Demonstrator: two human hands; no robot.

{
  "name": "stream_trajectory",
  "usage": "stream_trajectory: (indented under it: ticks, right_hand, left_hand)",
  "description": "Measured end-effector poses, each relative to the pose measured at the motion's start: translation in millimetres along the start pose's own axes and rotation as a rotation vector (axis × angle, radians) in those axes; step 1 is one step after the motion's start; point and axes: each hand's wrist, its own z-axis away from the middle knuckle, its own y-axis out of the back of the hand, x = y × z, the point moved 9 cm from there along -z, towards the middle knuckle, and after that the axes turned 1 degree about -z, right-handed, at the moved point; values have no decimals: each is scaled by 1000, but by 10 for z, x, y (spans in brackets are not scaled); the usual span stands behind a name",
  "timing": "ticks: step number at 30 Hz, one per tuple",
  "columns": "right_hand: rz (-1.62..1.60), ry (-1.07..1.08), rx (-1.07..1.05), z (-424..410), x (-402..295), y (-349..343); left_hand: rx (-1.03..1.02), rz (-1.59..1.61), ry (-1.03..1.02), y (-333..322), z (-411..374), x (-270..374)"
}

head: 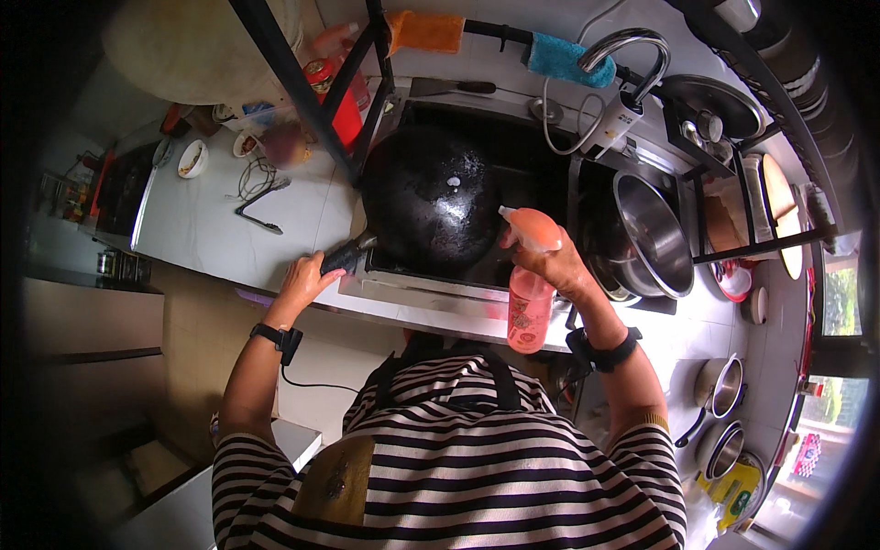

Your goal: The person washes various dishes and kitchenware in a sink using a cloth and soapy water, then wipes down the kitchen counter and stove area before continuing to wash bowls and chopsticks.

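My left hand (302,282) is closed around the dark handle of a black wok (430,206) over a sink-like dark recess or stove; the wok's dark, rounded surface bears a small white patch of foam and a wet shine. With my right hand (550,265) I grip a spray bottle (528,309) of pink liquid by its neck, its orange head upright and its white nozzle pointing left at the wok. Whether a finger presses the trigger is unclear.
Metal tongs (258,210) and a small white bowl (193,159) lie on the left counter. A steel basin (653,234) leans at the right, below a curved faucet (636,55). A black rack post (295,89) stands beside the wok. Pots (719,385) stand far right.
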Motion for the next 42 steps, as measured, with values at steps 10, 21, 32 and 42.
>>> stream_trajectory:
  ticks: [10,21,32,42]
  right_hand:
    - [11,-36,23,186,269,144]
    - [148,-77,89,-967,-149,-244]
    - [-183,-180,141,-907,78,238]
    - [444,211,-37,20,285,-302]
  left_hand:
    - [-29,5,44,-25,13,-30]
    - [1,2,35,-38,20,-52]
    - [16,-48,58,-85,25,-100]
    - [16,-17,20,-28,2,-27]
